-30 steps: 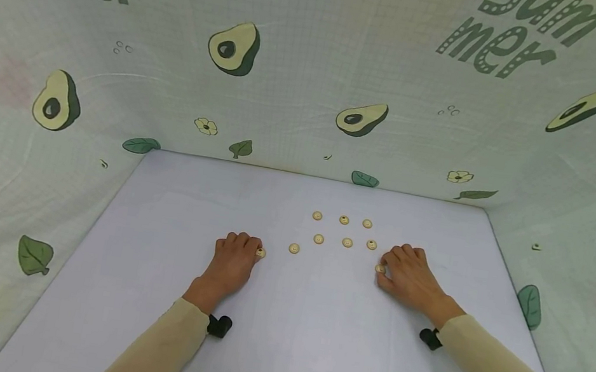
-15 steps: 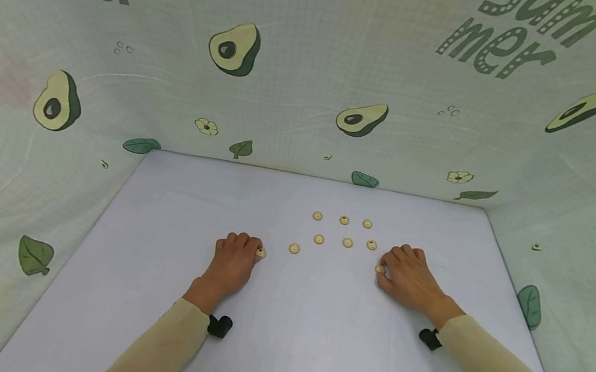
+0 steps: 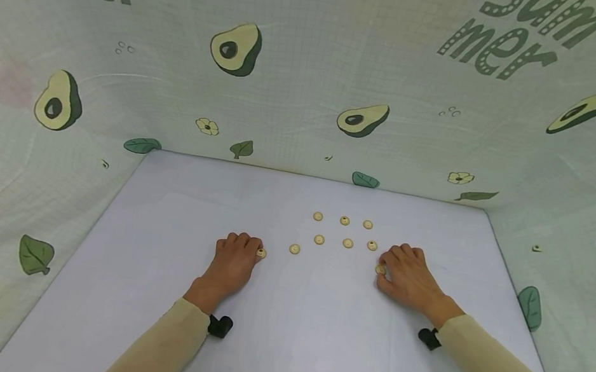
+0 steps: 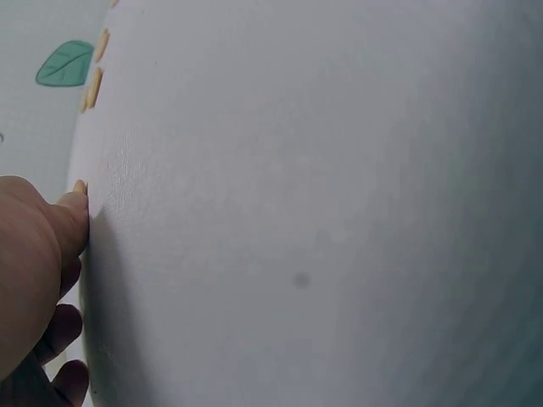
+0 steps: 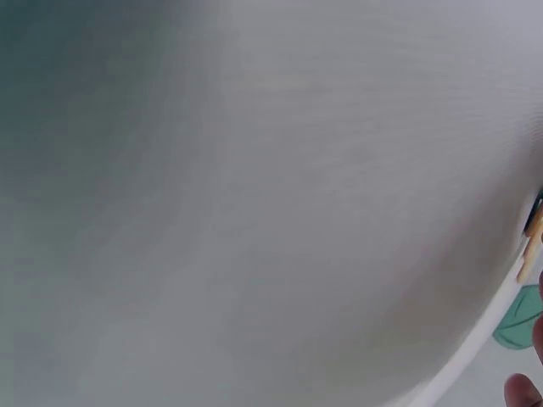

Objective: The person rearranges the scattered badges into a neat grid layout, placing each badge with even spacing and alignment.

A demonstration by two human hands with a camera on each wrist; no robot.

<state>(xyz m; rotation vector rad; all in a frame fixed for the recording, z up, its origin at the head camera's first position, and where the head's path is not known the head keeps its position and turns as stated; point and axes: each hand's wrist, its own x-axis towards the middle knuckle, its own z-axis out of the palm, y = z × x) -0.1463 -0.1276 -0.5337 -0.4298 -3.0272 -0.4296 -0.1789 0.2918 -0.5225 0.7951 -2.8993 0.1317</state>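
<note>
My left hand [image 3: 233, 263] rests on the white table and pinches a small round tan disc [image 3: 261, 253] with a raised rim. In the left wrist view, the edge of that disc [image 4: 80, 186] shows at the thumb tip. On the right, my right hand [image 3: 410, 278] holds a similar disc [image 3: 380, 269] between thumb and fingers. Between the hands lie several more such discs: a back row around one disc [image 3: 345, 221], a middle row around another [image 3: 348, 243], and a single disc [image 3: 295, 249] closest to my left hand. Only fingertips [image 5: 521, 392] show at the right wrist view's edge.
The white tabletop [image 3: 304, 341] stretches toward me. A pale cloth [image 3: 304, 65] printed with avocados, leaves and flowers hangs behind the table and along both sides. A small black device [image 3: 220, 327] sits at my left wrist, another black device [image 3: 429, 339] at my right.
</note>
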